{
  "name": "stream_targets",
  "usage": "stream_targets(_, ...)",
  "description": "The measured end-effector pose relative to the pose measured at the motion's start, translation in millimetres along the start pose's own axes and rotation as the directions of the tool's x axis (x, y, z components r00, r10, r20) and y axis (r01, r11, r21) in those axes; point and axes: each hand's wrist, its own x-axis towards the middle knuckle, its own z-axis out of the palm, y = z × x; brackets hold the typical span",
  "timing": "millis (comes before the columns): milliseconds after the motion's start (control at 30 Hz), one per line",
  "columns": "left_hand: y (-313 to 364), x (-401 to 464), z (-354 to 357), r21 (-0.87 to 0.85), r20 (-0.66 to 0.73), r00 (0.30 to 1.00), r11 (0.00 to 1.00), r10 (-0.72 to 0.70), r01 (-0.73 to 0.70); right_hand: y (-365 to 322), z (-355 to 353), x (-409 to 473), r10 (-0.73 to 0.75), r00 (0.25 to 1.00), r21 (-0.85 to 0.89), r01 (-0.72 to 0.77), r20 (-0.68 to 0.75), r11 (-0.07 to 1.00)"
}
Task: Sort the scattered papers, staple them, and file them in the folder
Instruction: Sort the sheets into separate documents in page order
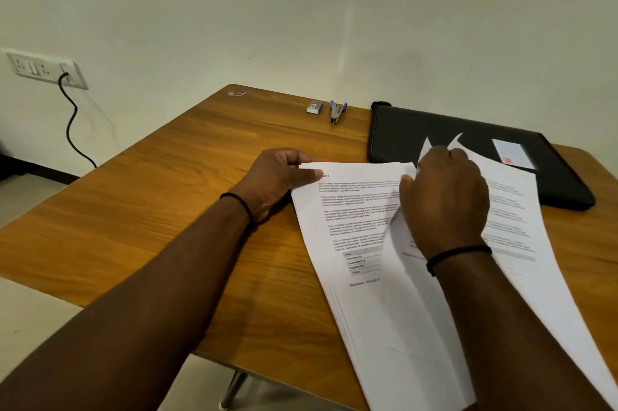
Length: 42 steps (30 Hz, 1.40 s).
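Observation:
A stack of printed white papers point(354, 220) lies on the wooden table point(167, 209), fanned toward the near right edge. My left hand point(277, 176) pinches the stack's top left corner, thumb on top. My right hand point(444, 199) grips some lifted sheets near the top right, curling them upward. More sheets point(521, 209) spread out to the right beneath that hand. A black folder point(418, 129) lies shut at the back right, partly under the papers. A purple stapler point(337, 111) stands near the table's far edge.
A small grey staple box point(314, 107) sits left of the stapler. A white label point(511, 153) is on the folder. A wall socket point(43, 69) with a black cable point(72, 129) is at the left. The table's left half shows bare wood.

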Motion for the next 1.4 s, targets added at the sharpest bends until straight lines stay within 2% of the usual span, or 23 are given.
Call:
stream_targets(133,-3.3,0.4,5.6,0.103,-0.122,0.988,0.992,0.090,-0.078,-0.2,-3.7,0.4,0.045,0.996,0.122,-0.035,-0.082,0.992)
stream_targets(200,-4.1,0.0,7.4,0.184,-0.162,0.978,0.978,0.133,-0.103,-6.5,-6.5,-3.8,-0.044,0.974,0.201,0.090,-0.221,0.975)
stream_targets(267,-5.2,0.5,7.7,0.229,-0.200,0.969,0.969,0.143,-0.096,-17.7,-7.3,-13.5,-0.206,0.928,0.201,0.276,-0.312,0.940)
stream_targets(300,-5.6,1.1,7.9,0.242,-0.214,0.966,0.966,0.145,-0.091,-24.1,-5.7,-20.2,-0.278,0.917,0.184,0.337,-0.287,0.923)
stream_targets(367,-6.1,1.5,7.5,0.260,-0.228,0.961,0.961,0.156,-0.094,-39.4,-0.5,-34.1,-0.380,0.914,0.153,0.399,-0.142,0.904)
stream_targets(467,-5.8,1.5,8.9,0.265,-0.241,0.953,0.957,0.185,-0.119,-55.7,4.0,-46.9,-0.452,0.889,0.099,0.444,0.075,0.890)
stream_targets(633,-10.3,4.8,7.9,0.384,-0.301,0.899,0.903,0.320,-0.193,-60.2,1.4,-47.4,-0.439,0.881,0.015,0.444,0.173,0.896)
stream_targets(767,-8.4,2.9,10.2,0.592,-0.290,0.828,0.770,0.480,-0.239,-55.5,-2.4,-41.4,-0.347,0.904,-0.096,0.380,0.251,0.920)
stream_targets(800,-7.0,2.1,10.3,0.598,-0.298,0.821,0.766,0.487,-0.237,-54.4,-2.4,-40.8,-0.330,0.905,-0.102,0.367,0.268,0.925)
stream_targets(933,-6.0,-0.4,13.9,0.253,-0.281,0.895,0.927,0.345,-0.278,-58.8,-0.9,-45.6,-0.304,0.924,-0.046,0.322,0.231,0.946)
stream_targets(1000,-3.1,-2.9,16.2,0.123,-0.238,0.925,0.954,0.297,-0.274,-63.3,0.5,-47.0,-0.299,0.928,-0.026,0.312,0.223,0.950)
stream_targets(1100,5.7,-8.1,14.3,-0.042,-0.159,0.970,0.981,0.182,-0.191,-63.0,1.9,-45.1,-0.314,0.922,0.018,0.319,0.226,0.948)
stream_targets(1200,8.7,-8.2,8.6,-0.084,-0.144,0.975,0.980,0.167,-0.180,-56.0,5.1,-40.2,-0.297,0.940,0.069,0.289,0.167,0.955)
stream_targets(1267,5.7,-3.5,3.9,0.039,-0.278,0.938,0.978,0.207,-0.204,-48.9,6.4,-37.5,-0.237,0.962,0.125,0.221,0.136,0.967)
stream_targets(1300,3.0,0.2,0.3,0.205,-0.349,0.901,0.959,0.257,-0.194,-44.9,6.5,-35.7,-0.201,0.972,0.158,0.181,0.124,0.971)
stream_targets(1367,-2.0,6.3,-7.2,0.503,-0.370,0.863,0.855,0.343,-0.125,-35.9,6.0,-31.9,-0.137,0.984,0.208,0.111,0.113,0.972)
stream_targets(1400,-3.6,7.6,-9.9,0.561,-0.338,0.883,0.823,0.326,-0.090,-32.4,5.5,-30.2,-0.111,0.988,0.218,0.085,0.111,0.972)
